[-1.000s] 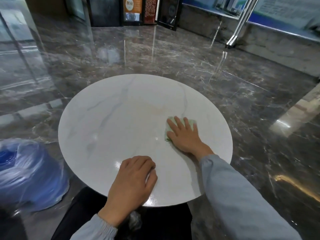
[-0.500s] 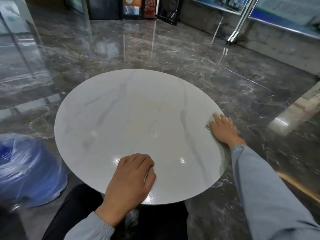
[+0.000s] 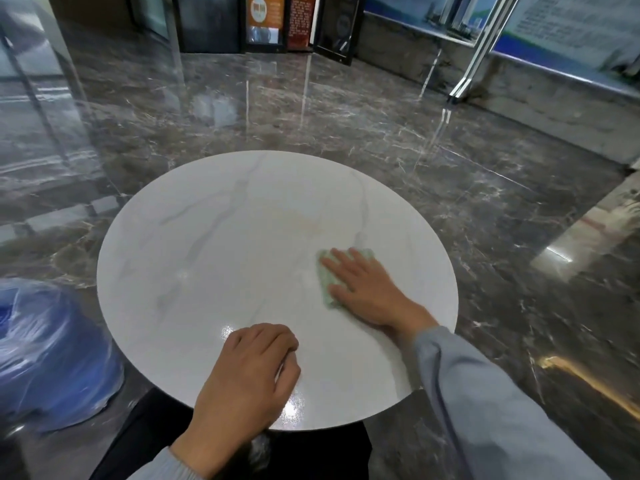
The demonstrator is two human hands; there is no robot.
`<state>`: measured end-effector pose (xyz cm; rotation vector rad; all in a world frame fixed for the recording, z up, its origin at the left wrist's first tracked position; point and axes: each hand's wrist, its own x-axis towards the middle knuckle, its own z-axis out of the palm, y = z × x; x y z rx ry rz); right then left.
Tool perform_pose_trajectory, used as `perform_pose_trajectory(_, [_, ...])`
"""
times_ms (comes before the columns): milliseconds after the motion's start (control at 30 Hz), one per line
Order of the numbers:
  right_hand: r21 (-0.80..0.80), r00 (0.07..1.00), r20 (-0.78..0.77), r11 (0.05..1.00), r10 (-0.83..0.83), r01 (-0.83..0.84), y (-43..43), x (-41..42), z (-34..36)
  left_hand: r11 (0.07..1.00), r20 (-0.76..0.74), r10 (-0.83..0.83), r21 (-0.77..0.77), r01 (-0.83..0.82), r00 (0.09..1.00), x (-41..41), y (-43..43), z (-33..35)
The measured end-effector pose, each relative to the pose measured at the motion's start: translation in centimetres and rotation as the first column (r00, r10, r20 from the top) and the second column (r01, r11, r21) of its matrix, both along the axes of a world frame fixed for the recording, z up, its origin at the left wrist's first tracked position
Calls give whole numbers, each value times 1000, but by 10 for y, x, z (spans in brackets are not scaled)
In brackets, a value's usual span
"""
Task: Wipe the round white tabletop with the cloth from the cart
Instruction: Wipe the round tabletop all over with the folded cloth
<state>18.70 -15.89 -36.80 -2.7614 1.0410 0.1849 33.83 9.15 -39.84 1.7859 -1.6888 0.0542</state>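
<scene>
Left hand [image 3: 249, 372] rests at the near rim of the round white tabletop [image 3: 214, 258], fingers curled under, holding nothing seen. Right hand [image 3: 363, 289], well apart, lies flat with straight fingers, pressing the green cloth [image 3: 325, 284] on the right half. Recommended: keep the palm flat, overlap strokes, and cover the faint yellowish mark [image 3: 304, 221] just beyond.
</scene>
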Motion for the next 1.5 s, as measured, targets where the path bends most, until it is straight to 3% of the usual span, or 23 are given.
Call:
perform_pose_trajectory(133, [-6,893,-20,893,-450,450,-83,-72,-3,1000,-9,2,3,-2,1000,1,0,0])
perform_pose_trajectory(267, [24,797,-69,797,-601,603,-89,-77,-1,1000,1,5,15,-5,1000,0,0,-1])
perform_pose_trajectory(333, [60,842,-53,840,-536,539,-62,-45,2,1000,1,6,27,-6,1000,0,0,-2])
perform_pose_trajectory(433, [23,967,-14,967,-255,255,-1,8,1,999,-4,2,35,-2,1000,0,-1,-1])
perform_pose_trajectory(567, [23,998,46,999,35,-36,60,28,-4,1000,-2,1,29,-1,1000,0,0,0])
perform_pose_trajectory(633, [-9,998,55,1000,0,1,43,5,-1,1000,-9,1,31,0,1000,0,0,-1])
perform_pose_trajectory(700, [-51,983,34,982,-179,180,6,-32,-1,1000,-14,-1,30,1,1000,0,1,0])
perform_pose_trajectory(800, [-31,886,-30,886,-464,463,-41,-94,-1,999,-8,-2,34,2,1000,0,1,1])
perform_pose_trajectory(967, [3,812,-29,812,-583,584,-36,-95,-6,1000,-2,4,30,-4,1000,0,1,0])
perform_pose_trajectory(1033, [-4,867,-36,867,-497,497,-3,-67,-4,1000,-1,2,27,-2,1000,0,1,0])
perform_pose_trajectory(1133, [-12,972,5,972,-236,236,74,-30,-5,1000,-2,-2,22,2,1000,0,1,0])
perform_pose_trajectory(1267, [10,999,40,1000,-18,18,129,-38,-5,1000,-20,-16,16,16,1000,0,2,0])
perform_pose_trajectory(1500, [-28,912,-27,912,-409,408,48,-120,-6,1000,-12,-22,-17,22,1000,0,4,0])
